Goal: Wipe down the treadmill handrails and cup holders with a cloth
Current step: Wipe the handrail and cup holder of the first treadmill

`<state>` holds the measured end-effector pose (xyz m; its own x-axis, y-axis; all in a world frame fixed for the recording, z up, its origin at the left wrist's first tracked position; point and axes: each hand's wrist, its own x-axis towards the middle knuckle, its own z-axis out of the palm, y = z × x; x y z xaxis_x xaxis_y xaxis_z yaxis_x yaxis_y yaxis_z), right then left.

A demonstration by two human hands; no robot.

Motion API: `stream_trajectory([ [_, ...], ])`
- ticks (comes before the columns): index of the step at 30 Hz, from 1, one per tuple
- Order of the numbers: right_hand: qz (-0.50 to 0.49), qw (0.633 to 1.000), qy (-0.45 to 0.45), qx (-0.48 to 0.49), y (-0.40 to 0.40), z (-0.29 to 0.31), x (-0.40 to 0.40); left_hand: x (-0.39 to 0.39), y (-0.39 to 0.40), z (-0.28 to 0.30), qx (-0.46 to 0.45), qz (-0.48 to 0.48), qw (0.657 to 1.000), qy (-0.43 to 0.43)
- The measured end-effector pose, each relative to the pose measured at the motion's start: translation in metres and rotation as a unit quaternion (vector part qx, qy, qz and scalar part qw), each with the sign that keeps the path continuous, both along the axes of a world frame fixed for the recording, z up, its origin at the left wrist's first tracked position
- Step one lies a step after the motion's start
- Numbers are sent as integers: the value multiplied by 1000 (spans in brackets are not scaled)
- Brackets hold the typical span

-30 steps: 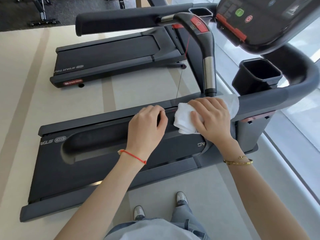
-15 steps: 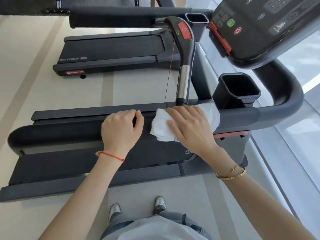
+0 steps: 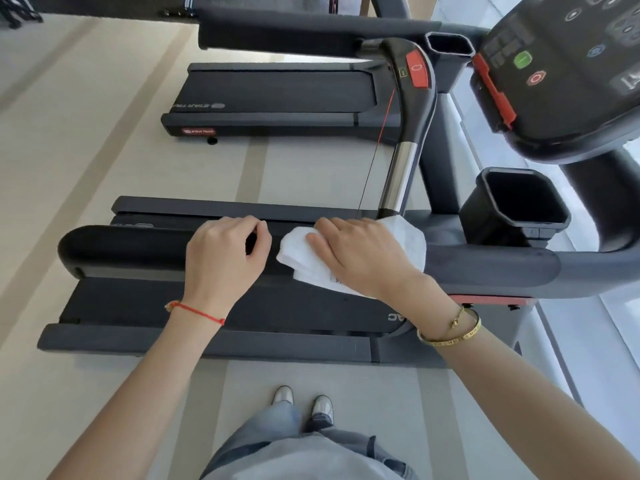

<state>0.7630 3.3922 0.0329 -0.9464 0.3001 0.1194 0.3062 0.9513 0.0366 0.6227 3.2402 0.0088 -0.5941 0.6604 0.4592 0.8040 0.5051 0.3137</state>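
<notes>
The near handrail [image 3: 131,247] is a dark padded bar running left to right in front of me. My left hand [image 3: 225,258] grips it, fingers curled over the top. Just to its right, my right hand [image 3: 360,258] lies flat on a folded white cloth [image 3: 298,258] and presses it onto the rail. The near cup holder [image 3: 479,216], black and empty, sits right of the cloth by the console. A second cup holder [image 3: 431,39] and the far handrail [image 3: 277,29] are at the top.
The console [image 3: 571,64] with red and green buttons hangs at the upper right. A curved centre grip [image 3: 415,98] with a red button and a thin red cord [image 3: 377,143] rises behind the cloth. Another treadmill [image 3: 277,95] stands beyond. My shoes [image 3: 301,403] are on the floor below.
Both hands have slid a little left along the near handrail, away from the centre grip's base, the cloth moving with my right hand. The view has tilted, showing more of the rail's left end.
</notes>
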Motion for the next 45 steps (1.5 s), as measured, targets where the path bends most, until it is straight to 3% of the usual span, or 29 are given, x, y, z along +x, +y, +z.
stream_trajectory([
  [8, 23, 994, -2, -104, -13, -3, -38, -25, -21, -4, 36, 9, 999, -4],
  [15, 45, 994, -6, -97, -9, -2, -33, -32, -21, -12, 45, 26, 998, 22],
  [20, 72, 985, -29, -155, -17, -2, -61, -36, -19, -16, 37, 32, 997, 54],
  [26, 71, 994, 20, -77, -9, -2, -26, -35, -19, -17, 48, 28, 997, 46],
  [32, -25, 990, -22, -140, -6, 1, -39, -34, -18, -16, 44, 28, 998, 36],
  [34, -48, 991, -22, -122, -11, -1, -42, -33, -18, -16, 45, 29, 998, 35],
  [37, -36, 999, 2, 10, -23, -5, -34, -33, -19, -16, 48, 31, 998, 30],
  [41, -48, 993, 108, -27, -37, -16, -14, -32, -20, -16, 53, 31, 998, 26],
  [45, -8, 986, 164, 16, -36, -30, 11, -30, -21, -15, 52, 31, 998, 19],
])
